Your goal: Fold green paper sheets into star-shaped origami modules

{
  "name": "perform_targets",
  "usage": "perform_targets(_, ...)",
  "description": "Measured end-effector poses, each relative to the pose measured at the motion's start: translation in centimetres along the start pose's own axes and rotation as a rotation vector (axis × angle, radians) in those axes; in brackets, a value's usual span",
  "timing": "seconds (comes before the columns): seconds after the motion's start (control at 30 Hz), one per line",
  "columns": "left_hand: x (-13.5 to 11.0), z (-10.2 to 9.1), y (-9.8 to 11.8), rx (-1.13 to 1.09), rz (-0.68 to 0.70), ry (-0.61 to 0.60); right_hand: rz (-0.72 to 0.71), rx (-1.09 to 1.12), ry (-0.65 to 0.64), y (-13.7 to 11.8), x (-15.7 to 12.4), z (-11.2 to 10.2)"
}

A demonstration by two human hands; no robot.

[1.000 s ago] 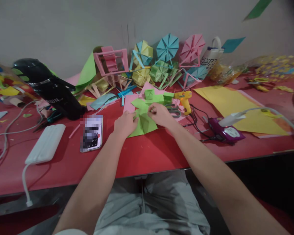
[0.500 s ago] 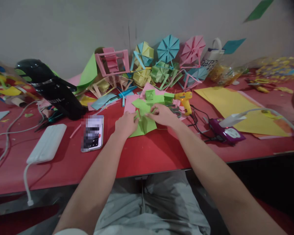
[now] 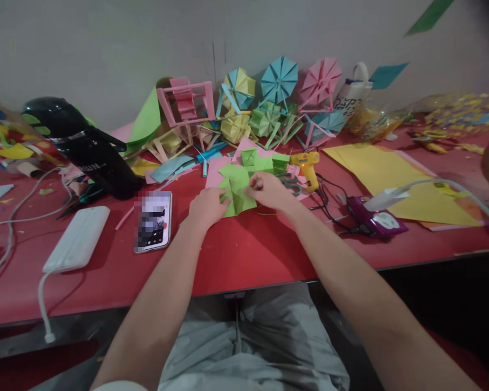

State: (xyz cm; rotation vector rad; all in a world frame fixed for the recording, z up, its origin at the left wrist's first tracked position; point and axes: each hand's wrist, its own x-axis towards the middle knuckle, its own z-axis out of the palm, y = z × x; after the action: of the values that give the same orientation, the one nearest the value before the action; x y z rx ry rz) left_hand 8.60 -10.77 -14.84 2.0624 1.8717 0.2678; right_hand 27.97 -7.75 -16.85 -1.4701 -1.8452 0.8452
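Your left hand [image 3: 207, 207] pinches the left side of the creased green paper [image 3: 239, 187], midway along the surface [image 3: 244, 252], back from its front edge. Your right hand [image 3: 270, 191] curls at the paper's right side; I cannot tell whether its fingers grip. A blue paper wheel [image 3: 279, 79] stands near the back edge.

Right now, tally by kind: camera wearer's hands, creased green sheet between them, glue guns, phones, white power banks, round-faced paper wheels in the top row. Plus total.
Wearer's hands: 2 (left hand, right hand)
Green sheet: 1
Glue gun: 1
Phone: 1
Power bank: 1
Top-row wheels: 3 (yellow-and-blue wheel, blue wheel, pink wheel)
Total: 9
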Motion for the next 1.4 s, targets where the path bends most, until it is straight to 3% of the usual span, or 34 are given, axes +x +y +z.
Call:
perform_targets(0.3,0.3,0.3,-0.1,-0.026,-0.023,-0.002,0.031,-0.083,-0.12,0.0,-0.2,-0.7)
perform_targets(0.43,0.2,0.3,-0.1,-0.009,-0.019,0.022,0.067,0.052,-0.124,-0.4,-0.6,-1.3)
perform_targets(0.6,0.3,0.2,-0.3,0.013,0.023,0.041,0.134,0.236,-0.258,-1.0,-0.9,-1.4)
perform_targets(0.77,0.4,-0.1,-0.7,0.014,0.114,-0.014,0.162,0.193,-0.26,-0.8,-0.7,-1.2)
perform_targets(1.03,0.4,-0.1,-0.7,-0.02,0.09,-0.025,0.093,0.11,-0.302,-0.6,-0.8,-1.4)
perform_targets(1.4,0.5,0.0,-1.3,-0.036,0.126,-0.066,0.145,0.241,-0.34,0.0,-0.8,-2.0)
